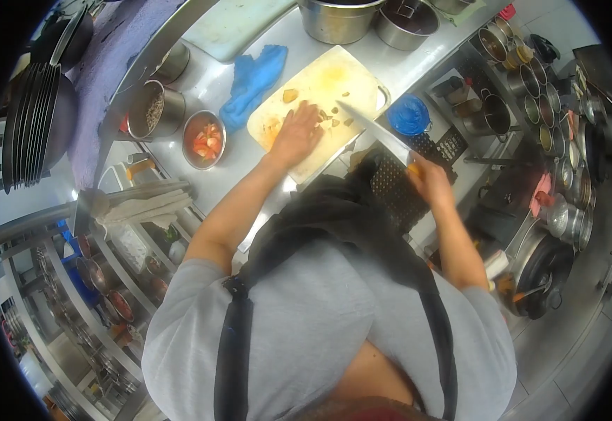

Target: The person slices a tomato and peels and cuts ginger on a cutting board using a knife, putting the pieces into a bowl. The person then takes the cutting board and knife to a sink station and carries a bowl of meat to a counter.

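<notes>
My right hand is wrapped round the handle of a large kitchen knife. Its broad blade points up and left, with the tip over the right part of a yellowish cutting board. On the board lies my left hand, palm down with fingers stretched out. Just beyond its fingertips are several small brownish food pieces, whose kind I cannot make out. A larger brownish piece sits above the hand. Orange bits lie by the board's left edge, partly hidden by the hand.
A blue cloth lies left of the board, near a metal bowl of cut tomatoes and a metal pot. Large pots stand behind. A blue-lidded container is to the right. Stacked pans stand far left.
</notes>
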The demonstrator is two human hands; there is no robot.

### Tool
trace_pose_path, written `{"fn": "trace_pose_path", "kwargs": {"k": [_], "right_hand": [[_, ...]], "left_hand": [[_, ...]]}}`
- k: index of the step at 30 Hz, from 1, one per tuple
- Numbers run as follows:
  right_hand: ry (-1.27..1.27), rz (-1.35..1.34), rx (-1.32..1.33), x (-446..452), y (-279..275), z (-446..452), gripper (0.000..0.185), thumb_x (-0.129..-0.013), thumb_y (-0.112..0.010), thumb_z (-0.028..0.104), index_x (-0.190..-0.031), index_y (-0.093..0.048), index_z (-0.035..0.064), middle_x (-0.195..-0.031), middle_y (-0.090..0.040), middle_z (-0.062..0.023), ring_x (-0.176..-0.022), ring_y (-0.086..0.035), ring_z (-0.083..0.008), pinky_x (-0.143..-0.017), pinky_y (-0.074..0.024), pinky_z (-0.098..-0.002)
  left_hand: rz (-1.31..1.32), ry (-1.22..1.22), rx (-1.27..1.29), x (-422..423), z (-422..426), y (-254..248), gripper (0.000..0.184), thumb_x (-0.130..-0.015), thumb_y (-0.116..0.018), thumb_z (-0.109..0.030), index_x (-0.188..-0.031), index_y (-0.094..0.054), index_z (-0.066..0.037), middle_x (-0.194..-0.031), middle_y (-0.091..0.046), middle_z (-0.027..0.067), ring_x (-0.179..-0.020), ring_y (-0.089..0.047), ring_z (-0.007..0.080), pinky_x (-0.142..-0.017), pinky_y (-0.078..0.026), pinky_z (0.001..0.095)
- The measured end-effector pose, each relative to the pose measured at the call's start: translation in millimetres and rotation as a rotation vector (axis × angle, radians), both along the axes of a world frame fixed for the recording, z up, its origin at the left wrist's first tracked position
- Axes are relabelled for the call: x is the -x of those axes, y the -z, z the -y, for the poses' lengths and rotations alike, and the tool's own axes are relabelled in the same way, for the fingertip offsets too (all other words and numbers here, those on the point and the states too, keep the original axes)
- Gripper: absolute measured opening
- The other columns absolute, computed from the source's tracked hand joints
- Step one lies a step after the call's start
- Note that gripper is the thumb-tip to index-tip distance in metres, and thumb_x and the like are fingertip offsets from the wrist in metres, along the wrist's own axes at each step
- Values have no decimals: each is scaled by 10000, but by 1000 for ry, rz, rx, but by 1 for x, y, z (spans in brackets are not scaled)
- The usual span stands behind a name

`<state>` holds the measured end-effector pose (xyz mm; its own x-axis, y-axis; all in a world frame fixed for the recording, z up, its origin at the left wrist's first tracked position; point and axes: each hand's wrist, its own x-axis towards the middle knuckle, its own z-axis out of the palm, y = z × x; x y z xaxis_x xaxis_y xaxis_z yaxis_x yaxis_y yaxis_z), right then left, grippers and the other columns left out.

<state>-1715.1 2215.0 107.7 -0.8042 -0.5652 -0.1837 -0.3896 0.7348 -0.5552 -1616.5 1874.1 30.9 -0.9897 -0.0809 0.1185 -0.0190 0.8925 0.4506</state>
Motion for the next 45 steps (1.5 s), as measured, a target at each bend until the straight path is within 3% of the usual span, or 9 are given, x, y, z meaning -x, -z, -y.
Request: {"fn": "trace_pose_path", "kwargs": {"k": [9, 12, 16, 26, 30, 33, 37, 39, 45], "right_hand": [[207, 314, 123, -30, 26, 60, 420, -902, -633, 285, -1226, -609, 19, -1120, -643, -245, -1082, -617, -376, -909, -482, -397], [53, 260, 152, -51, 44, 61, 414, -902, -633, 288, -1210, -617, 14, -1106, -646, -246, -1073, -621, -379, -904, -484, -399], [33, 243, 163, -58, 42, 65, 401, -899, -640, 270, -1211, -619, 19, -1094, -654, -241, -1052, -633, -372, -884, -492, -389], [-31, 143, 106, -62, 34, 64, 346, -927, -608, 232, -1197, -622, 17, -1019, -659, -261, -980, -656, -376, -814, -505, -389], [-35, 298, 143, -66, 64, 46, 343, -953, -564, 228, -1237, -609, 40, -753, -654, -130, -605, -647, -199, -557, -496, -316], [182, 570, 230, -58, 43, 45, 357, -964, -554, 212, -1285, -577, 59, -668, -571, -51, -504, -555, -110, -455, -435, -273], [209, 677, 314, -47, 30, 48, 413, -967, -556, 188, -1365, -517, 82, -669, -554, -31, -475, -530, -112, -429, -418, -263], [172, 760, 285, -41, 44, 45, 459, -933, -619, 212, -1383, -526, 207, -670, -561, -4, -489, -510, -80, -439, -440, -252], [66, 925, 313, -47, 79, 71, 515, -941, -608, 192, -1433, -456, 182, -667, -546, -17, -443, -505, -104, -401, -423, -256]], "left_hand": [[-245, -187, 61, 18, -16, 18, 324, -819, -561, -31, -1129, -550, 62, -1206, -522, 248, -1197, -476, 392, -1013, -404, 444], [-274, -80, -238, -1, -20, 17, 312, -840, -545, -9, -1145, -553, 51, -1157, -534, 239, -1129, -505, 401, -969, -427, 442], [-393, -212, -172, -13, -6, 21, 300, -779, -558, 34, -1078, -582, 56, -1096, -565, 226, -1133, -511, 377, -984, -430, 428], [-97, -74, 52, 15, -5, 7, 302, -856, -556, -141, -1111, -577, 19, -1081, -581, 181, -1142, -521, 333, -986, -424, 412], [-290, -175, -190, -18, -10, 42, 298, -880, -561, -134, -1130, -589, 26, -1151, -591, 196, -1171, -511, 352, -1010, -411, 429], [-310, -379, -204, -42, -8, 36, 313, -880, -566, -96, -1165, -576, 34, -1209, -570, 213, -1193, -496, 371, -1026, -401, 435], [-360, -515, -161, -32, -14, 34, 305, -849, -576, -75, -1122, -572, 62, -1222, -534, 252, -1187, -487, 399, -1004, -417, 451], [-397, -542, -90, -21, -28, 35, 359, -859, -581, -98, -1165, -530, 82, -1254, -482, 283, -1200, -449, 442, -1017, -391, 484], [-435, -638, -31, 14, -56, 27, 409, -856, -568, -74, -1213, -465, 97, -1228, -460, 283, -1155, -428, 464, -998, -372, 508]]}}
